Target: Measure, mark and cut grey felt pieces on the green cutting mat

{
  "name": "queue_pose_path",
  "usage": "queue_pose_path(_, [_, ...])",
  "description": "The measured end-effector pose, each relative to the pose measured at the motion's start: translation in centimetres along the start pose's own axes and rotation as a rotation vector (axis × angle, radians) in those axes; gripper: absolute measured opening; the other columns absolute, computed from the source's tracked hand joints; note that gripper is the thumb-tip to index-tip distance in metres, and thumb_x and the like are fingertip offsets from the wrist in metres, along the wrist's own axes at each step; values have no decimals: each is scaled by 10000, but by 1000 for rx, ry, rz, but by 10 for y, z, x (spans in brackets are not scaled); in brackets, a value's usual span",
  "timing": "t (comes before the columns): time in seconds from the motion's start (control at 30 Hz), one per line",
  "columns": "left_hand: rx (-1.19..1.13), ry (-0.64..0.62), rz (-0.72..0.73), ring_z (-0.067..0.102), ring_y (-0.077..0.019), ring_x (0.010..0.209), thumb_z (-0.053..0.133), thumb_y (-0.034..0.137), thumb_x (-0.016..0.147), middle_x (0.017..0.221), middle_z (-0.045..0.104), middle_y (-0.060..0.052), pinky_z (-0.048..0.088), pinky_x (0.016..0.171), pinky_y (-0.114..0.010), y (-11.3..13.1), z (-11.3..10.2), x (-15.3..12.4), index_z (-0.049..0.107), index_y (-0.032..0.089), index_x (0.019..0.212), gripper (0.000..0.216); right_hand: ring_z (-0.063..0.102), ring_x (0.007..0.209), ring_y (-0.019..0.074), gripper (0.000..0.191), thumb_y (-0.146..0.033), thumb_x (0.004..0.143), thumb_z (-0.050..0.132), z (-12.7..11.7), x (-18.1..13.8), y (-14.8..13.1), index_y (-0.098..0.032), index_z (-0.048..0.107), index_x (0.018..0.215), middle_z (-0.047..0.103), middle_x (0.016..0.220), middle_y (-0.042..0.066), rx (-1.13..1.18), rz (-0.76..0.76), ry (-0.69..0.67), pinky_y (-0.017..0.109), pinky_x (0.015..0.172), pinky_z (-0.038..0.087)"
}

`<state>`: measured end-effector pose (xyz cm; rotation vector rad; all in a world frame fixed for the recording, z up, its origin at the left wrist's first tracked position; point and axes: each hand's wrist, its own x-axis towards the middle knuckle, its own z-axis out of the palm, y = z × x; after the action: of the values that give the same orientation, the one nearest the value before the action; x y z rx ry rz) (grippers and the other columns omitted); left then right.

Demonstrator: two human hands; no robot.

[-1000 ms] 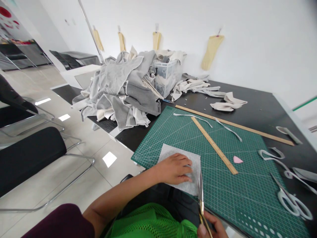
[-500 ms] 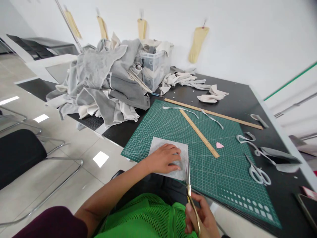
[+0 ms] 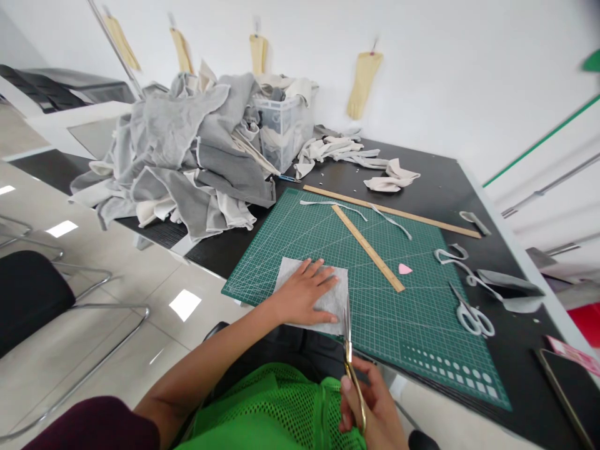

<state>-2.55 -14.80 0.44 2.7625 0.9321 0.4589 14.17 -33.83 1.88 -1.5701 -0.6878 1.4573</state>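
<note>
A square piece of light grey fabric (image 3: 287, 275) lies at the near edge of the green cutting mat (image 3: 281, 231). My left hand (image 3: 307, 292) rests flat on the fabric with its fingers spread. Gold-handled scissors (image 3: 347, 350) are in my right hand (image 3: 370, 400), below the mat's near edge. Their blades point away from me along the fabric's right edge; whether they are fully closed is hard to tell. Part of the fabric is hidden under my left hand.
Two wooden rulers (image 3: 368, 248), thin fabric strips and pink tailor's chalk (image 3: 405, 269) lie on the mat. White-handled scissors (image 3: 474, 319) and a phone (image 3: 565, 394) are at the right. A grey cloth heap (image 3: 173, 137) and a clear plastic bin (image 3: 281, 134) stand at the back left.
My left hand's fingers have spread out and flattened on the fabric. The scissors stay at the fabric's right edge. The whole view has shifted slightly.
</note>
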Motion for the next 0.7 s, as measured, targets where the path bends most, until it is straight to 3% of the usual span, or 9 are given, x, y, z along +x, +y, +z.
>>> queue_pose_path(0.37, [-45,-53,-8,210,-367,1496,497,824,800,1561,391,-111,91,1221,-574,-5,-3,5,409,225,1501,926,516,428,123,598,-639,787,718,-5,-3,1,-180,554,1133,552,540,-69,7,5,-32,247,459,460])
queue_pose_path(0.7, [-50,19,-34,278,-364,1453,513,755,851,1488,456,-115,95,1217,-598,0,-2,12,514,227,1411,769,493,368,123,635,-663,705,775,-6,-1,13,-210,584,1107,549,487,-68,79,47,26,241,412,431])
